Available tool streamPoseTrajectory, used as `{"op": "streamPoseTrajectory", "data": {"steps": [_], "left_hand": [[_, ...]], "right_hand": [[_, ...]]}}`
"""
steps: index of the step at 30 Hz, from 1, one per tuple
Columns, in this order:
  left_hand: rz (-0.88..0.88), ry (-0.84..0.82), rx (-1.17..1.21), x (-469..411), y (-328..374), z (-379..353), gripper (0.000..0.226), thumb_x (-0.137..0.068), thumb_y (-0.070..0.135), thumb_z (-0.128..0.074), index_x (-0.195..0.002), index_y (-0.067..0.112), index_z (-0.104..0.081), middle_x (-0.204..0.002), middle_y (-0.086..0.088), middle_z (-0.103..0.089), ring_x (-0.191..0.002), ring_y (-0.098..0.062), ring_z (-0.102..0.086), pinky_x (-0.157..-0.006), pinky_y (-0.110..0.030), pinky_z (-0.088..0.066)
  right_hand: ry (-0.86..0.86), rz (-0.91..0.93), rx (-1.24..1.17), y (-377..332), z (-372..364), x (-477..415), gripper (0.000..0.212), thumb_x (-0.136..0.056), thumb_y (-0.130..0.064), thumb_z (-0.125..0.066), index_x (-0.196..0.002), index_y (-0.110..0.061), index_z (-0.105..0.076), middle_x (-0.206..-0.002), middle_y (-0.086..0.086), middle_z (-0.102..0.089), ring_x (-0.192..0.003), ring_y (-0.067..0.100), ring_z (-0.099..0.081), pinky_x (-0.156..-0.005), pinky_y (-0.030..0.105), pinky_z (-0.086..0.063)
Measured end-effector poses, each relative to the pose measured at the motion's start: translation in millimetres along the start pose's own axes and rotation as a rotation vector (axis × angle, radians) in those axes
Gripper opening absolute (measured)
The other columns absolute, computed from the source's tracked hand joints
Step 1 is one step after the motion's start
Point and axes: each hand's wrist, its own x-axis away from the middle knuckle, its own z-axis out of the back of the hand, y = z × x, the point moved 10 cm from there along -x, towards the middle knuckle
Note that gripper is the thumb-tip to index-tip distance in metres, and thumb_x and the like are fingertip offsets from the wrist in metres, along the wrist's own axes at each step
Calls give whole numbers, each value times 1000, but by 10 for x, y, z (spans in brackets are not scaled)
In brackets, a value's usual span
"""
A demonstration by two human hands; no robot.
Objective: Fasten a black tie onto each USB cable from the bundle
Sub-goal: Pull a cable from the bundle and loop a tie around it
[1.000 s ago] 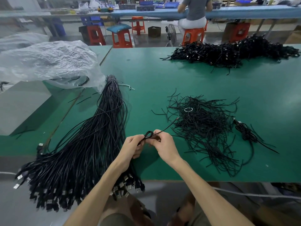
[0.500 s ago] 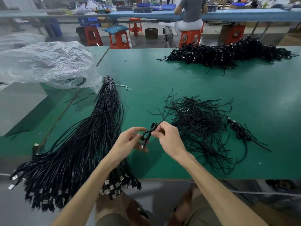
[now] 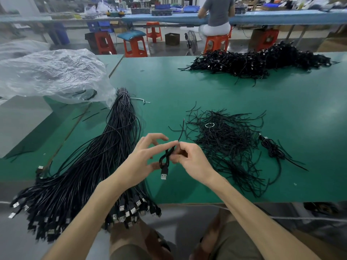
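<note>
Here, centre of frame: folded USB cable [image 3: 164, 169], plug hanging down, above the green bench [image 3: 187, 87]; left grip [image 3: 140, 158] clamped on its loop, right grip [image 3: 193, 160] pinched on its upper part. Lower left: cable bundle [image 3: 84, 166]. Right of centre: loose black ties [image 3: 225, 145] in a heap.

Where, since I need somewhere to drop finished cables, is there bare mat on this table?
Bare green mat runs between the far cable heap and the tie pile; another patch lies right of the coiled cable. A narrower gap sits between the bundle and the tie pile. Crowded: the left near edge under the bundle.
</note>
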Motion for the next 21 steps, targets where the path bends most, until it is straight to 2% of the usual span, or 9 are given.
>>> {"op": "streamPoseTrajectory", "data": {"steps": [2, 7, 9, 11, 13, 15, 17, 19, 21], "left_hand": [[-37, -4, 28, 12, 57, -22, 79, -85, 2, -79, -148, 39, -51, -149, 26, -43, -133, -9, -42, -108, -27, -40], [16, 24, 183, 45, -15, -24, 65, -91, -2, -72, -139, 39, -57, -134, 23, -62, -125, -9, -59, -97, -27, -50], [55, 26, 217, 68, -58, -76, 50, -97, 10, -67, -134, 41, -56, -128, 23, -64, -121, -6, -61, -98, -26, -50], [132, 55, 229, 79, -115, -122, 27, -101, 32, -60, -127, 39, -58, -120, 23, -66, -114, -7, -64, -97, -32, -53], [184, 90, 237, 93, -126, -143, 31, -98, 52, -50, -121, 33, -60, -112, 23, -66, -108, -5, -64, -95, -35, -53], [207, 111, 223, 94, -124, -145, 42, -95, 68, -42, -112, 34, -59, -105, 23, -66, -101, -5, -64, -89, -33, -54], [218, 107, 163, 77, -105, -134, 40, -96, 75, -33, -98, 41, -55, -95, 24, -64, -87, -5, -63, -72, -26, -50], [221, 91, 119, 25, -68, -112, 31, -98, 68, -33, -89, 44, -51, -85, 27, -62, -73, -4, -58, -60, -19, -38], [265, 56, 94, -25, -94, -101, 30, -102, 56, -37, -84, 37, -52, -72, 16, -60, -60, -8, -52, -55, -26, -37]], "right_hand": [[-7, 16, -13, -42, -8, 19, 24, -90, -3, -72, -72, -17, -63, -73, -2, -70, -69, 7, -63, -74, 25, -52], [-22, 26, -25, -83, -40, 45, 23, -92, 0, -70, -74, -14, -65, -76, -5, -72, -76, 8, -66, -82, 27, -53], [-29, 22, -30, -86, -46, 41, 21, -92, 0, -70, -75, -12, -65, -77, -3, -72, -75, 7, -66, -80, 26, -54], [-30, 27, 3, -95, -60, 45, 22, -92, 1, -70, -76, -13, -65, -73, -5, -70, -71, 4, -63, -74, 23, -51], [-21, 33, 34, -105, -65, 54, 30, -91, 7, -65, -74, -18, -62, -73, -6, -69, -72, 3, -65, -74, 21, -50], [-17, 27, 46, -107, -60, 60, 31, -92, 7, -62, -75, -19, -59, -79, -4, -70, -80, 6, -69, -77, 22, -55], [-20, 36, 57, -126, -62, 62, 23, -94, 3, -63, -78, -13, -58, -85, 1, -71, -86, 10, -70, -82, 25, -57], [-27, 49, 67, -153, -65, 56, 22, -95, 1, -64, -78, -10, -54, -88, 5, -69, -89, 17, -71, -85, 33, -58], [-34, 75, 129, -196, -55, 39, 28, -94, -2, -66, -75, -11, -49, -83, 1, -64, -81, 9, -65, -78, 31, -55]]}}
